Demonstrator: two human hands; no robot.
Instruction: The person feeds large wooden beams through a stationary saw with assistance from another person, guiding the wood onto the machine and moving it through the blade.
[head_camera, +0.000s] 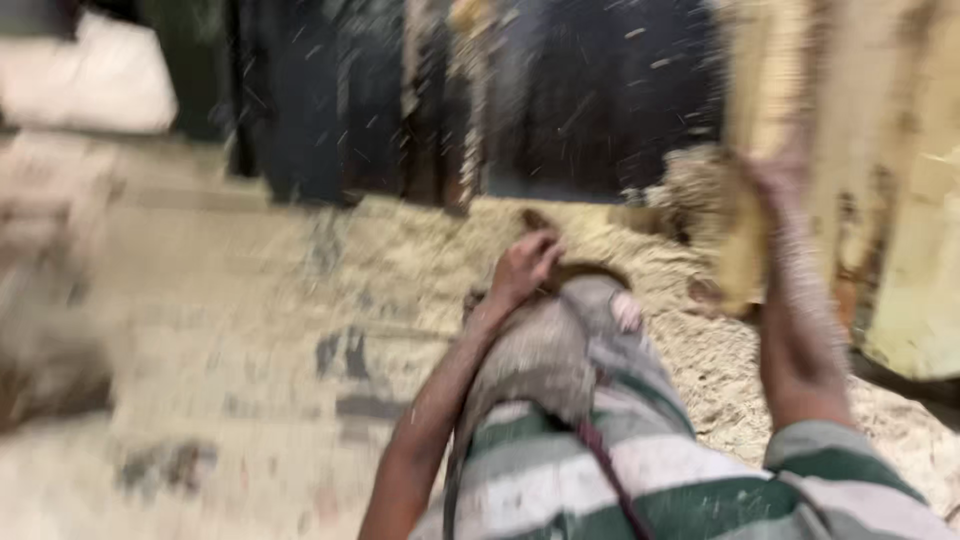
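Blur smeared the whole frame. We saw our left hand (527, 262) curled at the raised knee, over the sawdust heap (600, 250) on the floor (200, 330); grip unclear. Our right hand (780, 180) pressed against a pale wooden plank (880, 150); we couldn't tell how open it was.

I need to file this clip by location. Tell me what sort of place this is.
Probably a woodworking or sawmill yard, though the picture is blurred. Sawdust lies heaped over the floor, specks of it fly through the air, and the right hand rests against a large pale slab of raw timber.
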